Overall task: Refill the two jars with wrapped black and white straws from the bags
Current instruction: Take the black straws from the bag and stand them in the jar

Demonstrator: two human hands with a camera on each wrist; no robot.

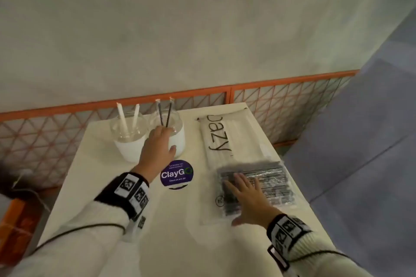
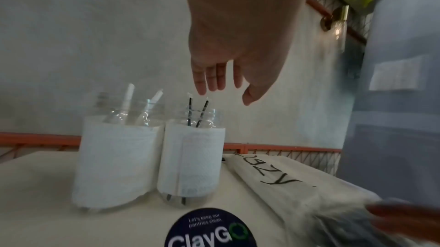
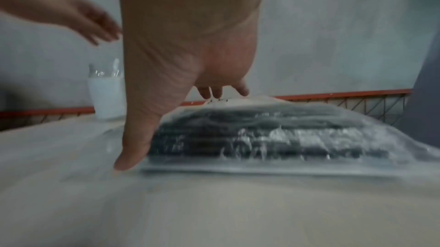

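The left hand (image 1: 157,148) is held open, fingers straight, over the jar of black straws (image 1: 174,135), nothing gripped. The right hand (image 1: 247,195) is laid flat, fingers spread, on the bag of black straws (image 1: 270,182). Two jars are seen, touching: two black straws (image 1: 165,114) in one, two white straws (image 1: 128,117) in the other jar (image 1: 129,139). A bag of white straws (image 1: 216,137) lies beside them on the table (image 1: 171,231).

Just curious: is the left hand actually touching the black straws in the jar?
Apart. In the left wrist view, wall shows between the left hand fingertips and the black straws.
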